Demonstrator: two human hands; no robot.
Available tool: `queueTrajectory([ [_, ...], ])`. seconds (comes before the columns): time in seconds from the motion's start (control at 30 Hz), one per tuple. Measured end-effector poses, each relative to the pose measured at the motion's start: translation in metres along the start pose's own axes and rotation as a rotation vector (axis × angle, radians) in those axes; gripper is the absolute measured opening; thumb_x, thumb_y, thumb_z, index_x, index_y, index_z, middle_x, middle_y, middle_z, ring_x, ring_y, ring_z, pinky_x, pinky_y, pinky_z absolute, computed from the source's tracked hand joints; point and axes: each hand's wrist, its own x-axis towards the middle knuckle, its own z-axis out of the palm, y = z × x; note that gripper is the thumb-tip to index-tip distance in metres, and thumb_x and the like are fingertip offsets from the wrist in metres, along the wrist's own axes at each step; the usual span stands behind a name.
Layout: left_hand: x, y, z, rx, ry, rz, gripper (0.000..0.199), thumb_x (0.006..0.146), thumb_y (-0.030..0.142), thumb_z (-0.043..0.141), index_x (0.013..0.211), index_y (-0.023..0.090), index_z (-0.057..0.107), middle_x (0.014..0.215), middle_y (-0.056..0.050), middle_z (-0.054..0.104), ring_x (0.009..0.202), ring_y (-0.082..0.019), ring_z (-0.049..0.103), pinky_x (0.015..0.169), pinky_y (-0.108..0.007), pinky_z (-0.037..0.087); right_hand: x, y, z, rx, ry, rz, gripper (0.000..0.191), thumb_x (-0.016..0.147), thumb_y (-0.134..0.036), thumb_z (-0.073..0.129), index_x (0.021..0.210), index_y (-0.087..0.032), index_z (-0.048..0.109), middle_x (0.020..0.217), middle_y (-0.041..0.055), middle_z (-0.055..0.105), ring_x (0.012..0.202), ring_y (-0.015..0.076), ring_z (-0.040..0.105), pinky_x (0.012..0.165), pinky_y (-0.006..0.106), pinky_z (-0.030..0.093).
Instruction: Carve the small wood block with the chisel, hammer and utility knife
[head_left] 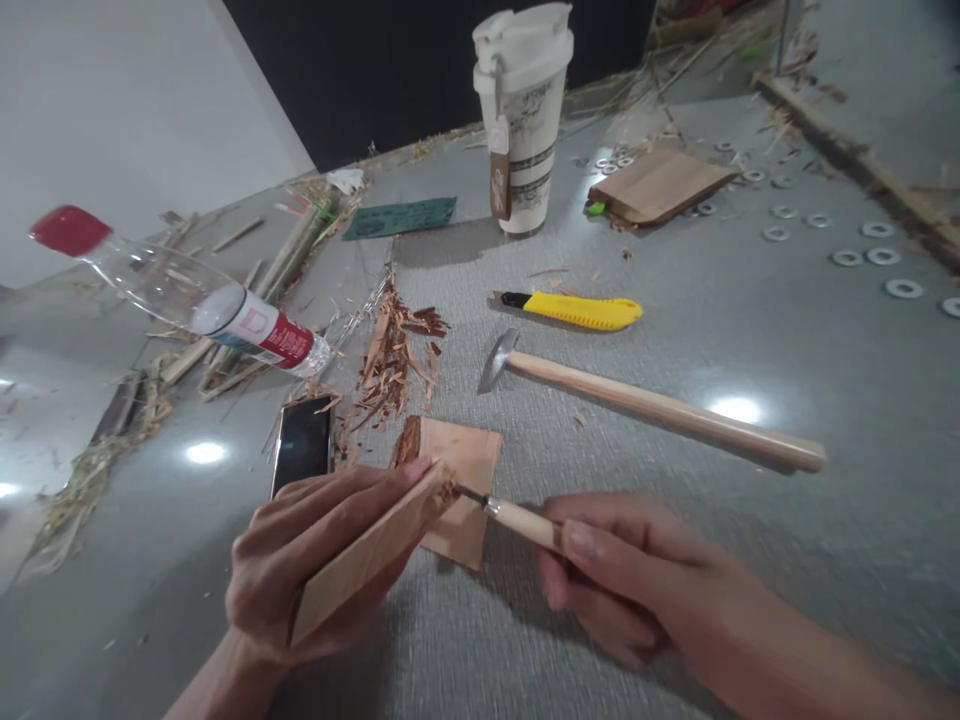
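Observation:
My left hand [315, 560] is closed around a pale wooden block [367, 570], which tilts up toward its far end. Rough chipped wood shows at that end. In my right hand [630, 570] is a wood carving chisel [521, 522], gripped by its light wooden handle. The dark metal tip meets the chipped end of the block; how deep it goes I cannot tell. Beneath them a flat piece of wood [469, 450] with a bark edge lies on the grey table [540, 630].
Beyond my hands lie a hammer [660, 400], a yellow utility knife [581, 310] and wood shavings [390, 360]. A phone [302, 445] and a plastic bottle [217, 305] are at the left. Farther back stand a white cup [529, 130], a wooden board [664, 185] and several washers [883, 256].

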Motion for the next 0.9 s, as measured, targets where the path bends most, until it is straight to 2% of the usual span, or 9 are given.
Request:
queueTrajectory([
  [0.1, 0.006, -0.002, -0.014, -0.182, -0.120, -0.100, 0.024, 0.099, 0.029, 0.078, 0.120, 0.020, 0.080, 0.098, -0.005, 0.086, 0.077, -0.019, 0.082, 0.064, -0.026, 0.068, 0.003, 0.004, -0.004, 0.322, -0.190, 0.003, 0.046, 0.107, -0.063, 0.059, 0.089, -0.021, 0.065, 0.054, -0.0115, 0.027, 0.047, 0.0089, 0.019, 0.046, 0.024, 0.020],
  [0.17, 0.007, -0.004, -0.019, -0.359, -0.148, -0.242, 0.032, 0.096, 0.052, 0.081, 0.105, 0.022, 0.077, 0.078, -0.001, 0.080, 0.060, -0.016, 0.074, 0.052, -0.024, 0.061, 0.004, 0.004, -0.009, 0.372, -0.161, -0.052, 0.041, 0.107, -0.060, 0.061, 0.092, -0.022, 0.064, 0.055, -0.0118, 0.025, 0.048, 0.0094, 0.018, 0.047, 0.024, 0.020],
  [0.23, 0.007, -0.007, -0.020, -0.406, -0.137, -0.403, 0.044, 0.091, 0.066, 0.081, 0.098, 0.023, 0.072, 0.070, 0.002, 0.072, 0.053, -0.014, 0.065, 0.044, -0.022, 0.050, 0.005, 0.001, -0.015, 0.306, -0.032, -0.101, 0.034, 0.107, -0.056, 0.061, 0.097, -0.024, 0.062, 0.057, -0.0118, 0.024, 0.050, 0.0103, 0.016, 0.047, 0.025, 0.018],
  [0.3, 0.008, -0.010, -0.016, -0.254, -0.173, -0.592, 0.051, 0.085, 0.071, 0.082, 0.094, 0.023, 0.068, 0.070, 0.004, 0.068, 0.055, -0.013, 0.060, 0.046, -0.021, 0.045, 0.007, -0.001, -0.021, 0.124, 0.153, -0.128, 0.022, 0.110, -0.048, 0.059, 0.103, -0.027, 0.059, 0.061, -0.0104, 0.029, 0.055, 0.0115, 0.020, 0.049, 0.025, 0.019],
  [0.4, 0.010, -0.013, -0.012, 0.031, -0.361, -0.769, 0.047, 0.085, 0.065, 0.084, 0.100, 0.024, 0.069, 0.073, 0.006, 0.067, 0.061, -0.013, 0.058, 0.054, -0.022, 0.045, 0.008, -0.001, -0.024, -0.175, 0.374, -0.159, 0.013, 0.112, -0.038, 0.055, 0.103, -0.029, 0.055, 0.068, -0.0076, 0.037, 0.062, 0.0131, 0.030, 0.054, 0.025, 0.026],
  [0.53, 0.010, -0.013, -0.018, 0.029, -0.589, -0.695, 0.033, 0.104, 0.053, 0.062, 0.117, 0.026, 0.075, 0.078, 0.005, 0.073, 0.069, -0.015, 0.065, 0.064, -0.023, 0.048, 0.009, 0.000, -0.024, -0.326, 0.410, -0.250, 0.023, 0.107, -0.046, 0.065, 0.095, -0.027, 0.063, 0.073, -0.0046, 0.045, 0.063, 0.0129, 0.036, 0.052, 0.027, 0.027],
  [0.73, 0.011, -0.011, -0.025, -0.003, -0.556, -0.496, 0.036, 0.113, 0.035, 0.048, 0.139, 0.038, 0.074, 0.069, 0.008, 0.070, 0.055, -0.010, 0.061, 0.059, -0.020, 0.047, 0.017, 0.006, -0.031, -0.127, 0.389, -0.381, 0.019, 0.100, -0.045, 0.079, 0.090, -0.029, 0.076, 0.066, -0.0045, 0.050, 0.056, 0.0112, 0.040, 0.048, 0.026, 0.025],
  [0.83, 0.020, -0.012, -0.019, 0.233, -0.373, -0.412, 0.041, 0.114, 0.032, 0.049, 0.151, 0.040, 0.064, 0.107, 0.000, 0.079, 0.094, -0.018, 0.075, 0.086, -0.029, 0.060, 0.022, 0.012, -0.035, -0.011, 0.351, -0.407, 0.016, 0.101, -0.043, 0.079, 0.091, -0.030, 0.078, 0.070, -0.0036, 0.053, 0.056, 0.0109, 0.042, 0.048, 0.026, 0.028],
  [0.9, 0.023, -0.012, -0.014, 0.421, -0.303, -0.359, 0.045, 0.113, 0.031, 0.049, 0.157, 0.038, 0.058, 0.131, -0.007, 0.072, 0.119, -0.026, 0.070, 0.102, -0.043, 0.060, 0.023, 0.016, -0.036, 0.014, 0.351, -0.427, 0.016, 0.101, -0.041, 0.078, 0.090, -0.029, 0.079, 0.077, -0.0021, 0.059, 0.058, 0.0106, 0.044, 0.049, 0.026, 0.032],
])
